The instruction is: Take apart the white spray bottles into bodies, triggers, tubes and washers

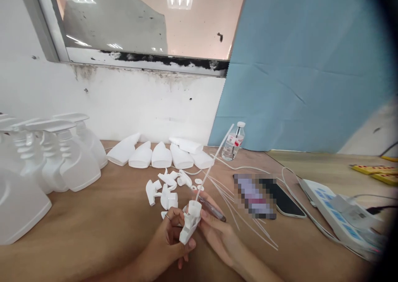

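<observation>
A white spray trigger head (190, 224) is held upside down at the front, its round collar facing up. From the collar a thin white dip tube (214, 161) rises, slanting to the right. My left hand (171, 240), with a ring on one finger, is closed on the trigger end. Around the collar's right side my right hand (217, 232) is closed, thumb against it. A slim, dark, see-through tool handle (213, 209) lies across the right hand's fingers; its other end is hidden. Just beyond the hands lie several loose white trigger heads (169, 199) and small white rings (198, 181).
White spray bottle bodies (77, 161) stand at left. White shrouds (161, 155) line the wall. A water bottle (233, 143) stands behind the dip tube. Loose tubes (245, 220), a pixelated object (255, 197), a phone (286, 199) and a power strip (332, 211) lie right.
</observation>
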Available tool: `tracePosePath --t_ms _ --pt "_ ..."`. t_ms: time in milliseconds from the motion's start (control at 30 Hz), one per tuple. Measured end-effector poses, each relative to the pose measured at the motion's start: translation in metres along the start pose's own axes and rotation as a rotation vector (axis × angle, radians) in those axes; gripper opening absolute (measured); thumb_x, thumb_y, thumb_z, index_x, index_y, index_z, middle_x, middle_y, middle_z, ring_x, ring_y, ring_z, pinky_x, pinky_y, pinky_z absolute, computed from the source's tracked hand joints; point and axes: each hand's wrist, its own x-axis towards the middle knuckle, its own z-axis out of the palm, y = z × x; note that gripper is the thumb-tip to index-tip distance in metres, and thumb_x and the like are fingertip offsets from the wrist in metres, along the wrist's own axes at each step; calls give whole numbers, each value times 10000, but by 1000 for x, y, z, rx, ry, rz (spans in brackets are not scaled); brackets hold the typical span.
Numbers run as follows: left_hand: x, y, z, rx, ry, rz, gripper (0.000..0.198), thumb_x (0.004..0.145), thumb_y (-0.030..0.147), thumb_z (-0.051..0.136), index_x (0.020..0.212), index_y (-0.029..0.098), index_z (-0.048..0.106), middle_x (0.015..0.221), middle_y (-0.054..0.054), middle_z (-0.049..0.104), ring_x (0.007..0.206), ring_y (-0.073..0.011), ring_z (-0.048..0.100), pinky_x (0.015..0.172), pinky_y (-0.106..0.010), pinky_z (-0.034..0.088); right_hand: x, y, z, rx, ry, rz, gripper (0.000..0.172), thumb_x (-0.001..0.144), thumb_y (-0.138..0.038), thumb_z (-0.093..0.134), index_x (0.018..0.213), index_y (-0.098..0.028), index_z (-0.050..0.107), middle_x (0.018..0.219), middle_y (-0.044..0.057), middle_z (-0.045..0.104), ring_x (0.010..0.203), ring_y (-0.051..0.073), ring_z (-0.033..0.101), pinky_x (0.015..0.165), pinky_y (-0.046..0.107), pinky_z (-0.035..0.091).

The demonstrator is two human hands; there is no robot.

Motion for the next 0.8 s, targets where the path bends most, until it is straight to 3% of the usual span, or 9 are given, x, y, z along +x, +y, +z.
tracePosePath --t_ms 167,300,500,667,800 --pt "-4 3 -1 54 75 24 498 737 479 701 892 242 292 648 73 507 409 -34 421 351 -127 335 -8 17 16 -63 -27 26 405 773 -363 678 1152 -304 548 1046 52 637 931 249 606 794 385 478" --pt "-8 14 -2 133 57 -70 474 778 587 594 951 196 391 516 80 438 400 -51 382 374 -156 298 -6 15 9 -240 -58 -16 431 757 -400 690 1153 -281 564 996 55 637 898 243 593 783 358 459" --pt "-14 27 -2 123 -57 -113 504 699 609 662 871 180 462 639 36 472 474 -50 408 436 -173 336 -1 8 -14 -511 -151 -58 232 829 -436 598 927 -229 633 833 33 597 744 189 550 675 300 433" --pt "-9 23 -4 74 -39 -94 470 744 537 663 972 198 431 684 28 499 508 -63 434 406 -150 341 -3 4 -13 -448 -209 -80 157 781 -377 674 844 -242 623 896 35 571 845 201 544 744 325 444" --pt "-5 19 -4 2 -24 -57 419 743 445 703 921 208 407 727 25 537 503 -63 488 377 -135 383 -3 0 -9 -521 -265 -90 98 767 -312 702 806 -242 646 932 37 564 910 206 552 806 344 445"
